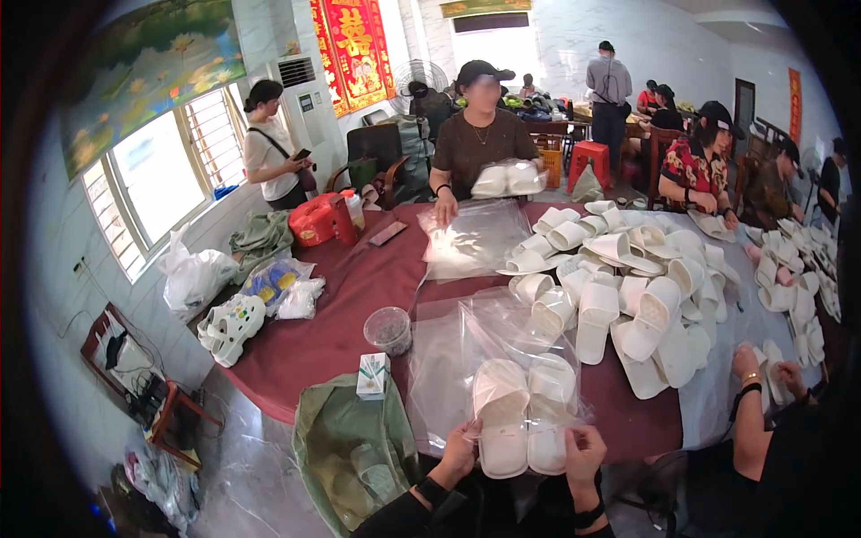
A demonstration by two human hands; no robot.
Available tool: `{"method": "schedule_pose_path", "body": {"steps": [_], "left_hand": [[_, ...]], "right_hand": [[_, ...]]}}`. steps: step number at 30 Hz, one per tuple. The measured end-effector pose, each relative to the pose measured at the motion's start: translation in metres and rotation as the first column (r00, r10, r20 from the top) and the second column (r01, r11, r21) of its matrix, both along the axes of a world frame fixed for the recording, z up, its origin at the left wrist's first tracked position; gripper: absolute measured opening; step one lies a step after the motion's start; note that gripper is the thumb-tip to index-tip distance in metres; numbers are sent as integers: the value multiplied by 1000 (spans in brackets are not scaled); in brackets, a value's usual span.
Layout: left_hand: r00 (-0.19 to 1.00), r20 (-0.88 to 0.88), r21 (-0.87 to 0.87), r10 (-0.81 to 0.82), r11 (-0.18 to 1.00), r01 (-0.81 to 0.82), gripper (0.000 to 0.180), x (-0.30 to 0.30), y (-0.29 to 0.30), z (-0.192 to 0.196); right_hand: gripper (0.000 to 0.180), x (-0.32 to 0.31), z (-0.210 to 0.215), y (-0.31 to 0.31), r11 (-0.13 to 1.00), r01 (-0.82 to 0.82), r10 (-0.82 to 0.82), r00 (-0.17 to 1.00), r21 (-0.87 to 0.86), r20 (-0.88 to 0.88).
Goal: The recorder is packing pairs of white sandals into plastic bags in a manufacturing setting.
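A pair of white slippers (502, 421) lies side by side at the near edge of the table, soles toward me. Clear plastic film of a bag (439, 359) spreads around and over them; how far in they sit is hard to tell. My left hand (456, 453) pinches the bag's edge close beside the left slipper. On the other side, my right hand (586, 455) has its fingers closed on the bag's edge beside the right slipper. Just beyond lies a large heap of loose white slippers (650, 309).
Left of the bag are a clear round tub (387, 330), a small white box (372, 377) and an open green sack (314, 421). Across the maroon-covered table (314, 314), a person (484, 134) holds bagged slippers above a stack of clear bags (475, 238). Another person's hands (762, 372) work at right.
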State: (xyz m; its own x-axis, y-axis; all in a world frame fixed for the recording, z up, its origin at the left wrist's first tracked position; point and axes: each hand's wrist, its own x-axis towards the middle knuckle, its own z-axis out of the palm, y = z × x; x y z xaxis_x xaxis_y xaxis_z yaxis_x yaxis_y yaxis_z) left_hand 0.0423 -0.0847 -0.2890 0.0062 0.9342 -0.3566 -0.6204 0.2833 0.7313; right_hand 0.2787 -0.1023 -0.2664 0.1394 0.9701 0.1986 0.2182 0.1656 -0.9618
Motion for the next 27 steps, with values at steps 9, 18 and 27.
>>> {"method": "schedule_pose_path", "body": {"steps": [9,18,27], "left_hand": [[999,-34,-33,-25,999,23,25,-1,3,-3],[997,-72,-46,-35,998,32,31,0,13,19],[993,-112,249,22,969,7,33,-35,23,116]], "right_hand": [[67,18,35,18,935,320,-334,647,153,685],[8,43,38,48,993,86,-114,852,78,511],[15,35,155,57,990,-134,138,958,32,-253]]}}
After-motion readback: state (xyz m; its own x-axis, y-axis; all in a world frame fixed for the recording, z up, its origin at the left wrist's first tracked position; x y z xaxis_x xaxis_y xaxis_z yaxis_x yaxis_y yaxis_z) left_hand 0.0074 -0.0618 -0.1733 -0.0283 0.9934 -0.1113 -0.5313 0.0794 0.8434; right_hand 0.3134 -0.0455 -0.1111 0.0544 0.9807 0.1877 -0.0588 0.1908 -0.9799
